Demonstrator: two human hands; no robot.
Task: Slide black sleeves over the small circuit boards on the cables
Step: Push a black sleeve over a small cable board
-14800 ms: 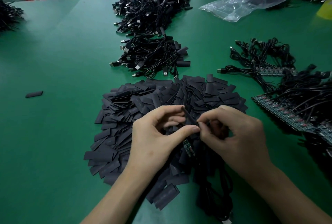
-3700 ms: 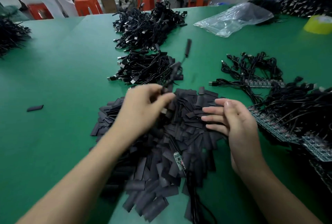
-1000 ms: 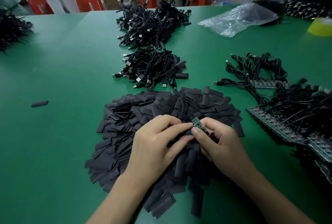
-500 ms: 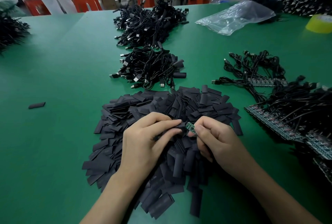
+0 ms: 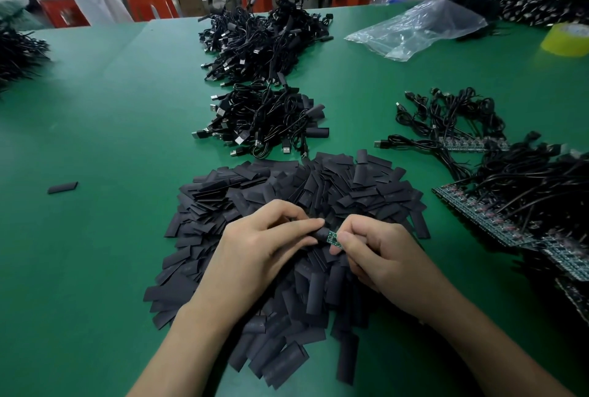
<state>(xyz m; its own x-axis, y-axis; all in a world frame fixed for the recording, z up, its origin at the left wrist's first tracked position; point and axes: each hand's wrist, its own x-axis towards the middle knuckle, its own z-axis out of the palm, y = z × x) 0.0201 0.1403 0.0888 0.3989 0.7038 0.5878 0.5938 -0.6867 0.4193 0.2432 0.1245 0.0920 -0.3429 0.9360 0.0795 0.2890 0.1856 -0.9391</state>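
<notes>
1. Nearest, a heap of loose sleeves (image 5: 280, 326) spreads over the green table (image 5: 111, 116) beneath both wrists, probably so that the next one lies within easy reach.
2. Above it, the left hand (image 5: 264, 247) pinches one black sleeve (image 5: 322, 233) between thumb and curled fingers, its mouth turned toward the right hand (image 5: 379, 256). The right hand pinches the outer end of a small green circuit board (image 5: 333, 238) with thumb and forefinger. The board's tip sits just inside the sleeve and the rest is bare. Its cable is hidden under the hand.
3. To the right, unsleeved cables (image 5: 522, 202) lie with their bare boards lined up edge to edge, seemingly the stock waiting its turn.
4. Well apart on the left lies a stray sleeve (image 5: 62, 188).
5. Beyond the heap sits a bundle of USB cables (image 5: 264, 122) with black sleeves on, apparently the finished ones. A larger pile (image 5: 261, 36) lies behind it.
6. Farthest are a clear plastic bag (image 5: 417, 27), a yellow tape roll (image 5: 567, 40) and orange stools (image 5: 149, 3).
7. No brand, label or writing can be read anywhere.
</notes>
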